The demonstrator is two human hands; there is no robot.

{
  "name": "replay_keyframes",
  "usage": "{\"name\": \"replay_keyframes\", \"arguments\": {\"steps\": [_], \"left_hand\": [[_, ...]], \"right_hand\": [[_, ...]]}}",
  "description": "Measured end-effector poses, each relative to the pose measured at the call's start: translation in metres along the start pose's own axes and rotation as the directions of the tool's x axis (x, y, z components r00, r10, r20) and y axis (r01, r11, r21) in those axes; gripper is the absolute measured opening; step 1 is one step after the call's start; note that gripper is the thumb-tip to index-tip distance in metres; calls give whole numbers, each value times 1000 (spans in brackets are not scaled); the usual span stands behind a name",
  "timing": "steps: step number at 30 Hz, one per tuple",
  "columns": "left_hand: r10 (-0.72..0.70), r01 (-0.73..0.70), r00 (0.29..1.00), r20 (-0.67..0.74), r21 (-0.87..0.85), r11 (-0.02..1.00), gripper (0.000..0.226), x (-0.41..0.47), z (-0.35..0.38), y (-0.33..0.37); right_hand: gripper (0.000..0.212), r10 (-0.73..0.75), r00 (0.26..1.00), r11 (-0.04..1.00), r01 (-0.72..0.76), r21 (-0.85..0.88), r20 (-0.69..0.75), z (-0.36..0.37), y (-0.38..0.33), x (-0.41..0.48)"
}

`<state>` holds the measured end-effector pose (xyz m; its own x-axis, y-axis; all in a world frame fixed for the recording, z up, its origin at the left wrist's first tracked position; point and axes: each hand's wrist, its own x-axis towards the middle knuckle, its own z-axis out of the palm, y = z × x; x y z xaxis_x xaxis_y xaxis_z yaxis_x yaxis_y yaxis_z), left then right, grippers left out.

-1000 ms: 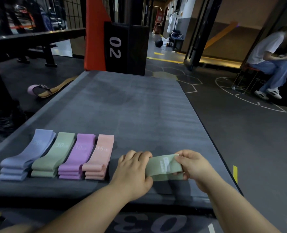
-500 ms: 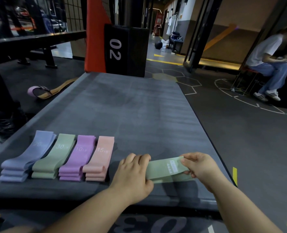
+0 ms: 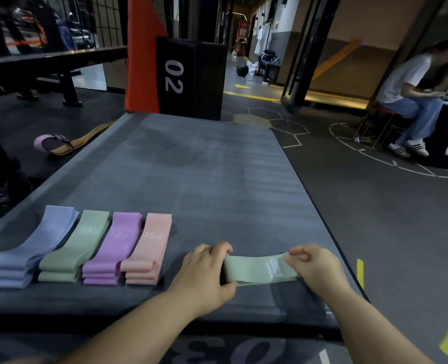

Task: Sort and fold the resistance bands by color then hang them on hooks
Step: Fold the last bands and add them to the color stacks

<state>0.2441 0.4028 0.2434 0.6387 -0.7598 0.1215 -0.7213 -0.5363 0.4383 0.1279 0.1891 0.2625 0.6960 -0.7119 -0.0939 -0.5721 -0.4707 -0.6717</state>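
while four folded stacks [image 3: 86, 240] are lying at left on the table [image 3: 217, 166], i am gripping the green band [image 3: 254, 269] by both ends, left hand [image 3: 204, 274] and right hand [image 3: 314, 269] curled round it, near the front edge.

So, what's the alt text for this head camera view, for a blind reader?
A person's left hand and right hand each grip one end of a green resistance band, held flat between them over a grey mat. To its left, four folded piles sit side by side: a blue stack, green stack, purple stack and pink stack.
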Motion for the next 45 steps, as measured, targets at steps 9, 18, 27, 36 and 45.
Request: {"name": "replay_keyframes", "arguments": {"steps": [9, 18, 27, 36, 45], "left_hand": [[-13, 14, 1000, 19, -41, 999, 46, 0, -6, -7], [-62, 62, 998, -1, -86, 994, 25, 3, -4, -6], [-186, 186, 982, -18, 0, 982, 40, 5, -4, -2], [-233, 232, 972, -30, -25, 972, 28, 3, -6, 4], [-215, 188, 975, -53, -312, 931, 32, 2, -10, 6]], "right_hand": [[27, -44, 999, 990, 44, -134, 2, 4, -3, -2], [32, -20, 1000, 987, 21, -160, 8, 3, -3, 0], [26, 7, 998, 984, 5, -180, 66, 2, -2, 6], [18, -35, 998, 988, 41, -146, 43, 6, -4, 3], [8, -36, 998, 996, 33, 81, 47, 1, -6, 8]]}}
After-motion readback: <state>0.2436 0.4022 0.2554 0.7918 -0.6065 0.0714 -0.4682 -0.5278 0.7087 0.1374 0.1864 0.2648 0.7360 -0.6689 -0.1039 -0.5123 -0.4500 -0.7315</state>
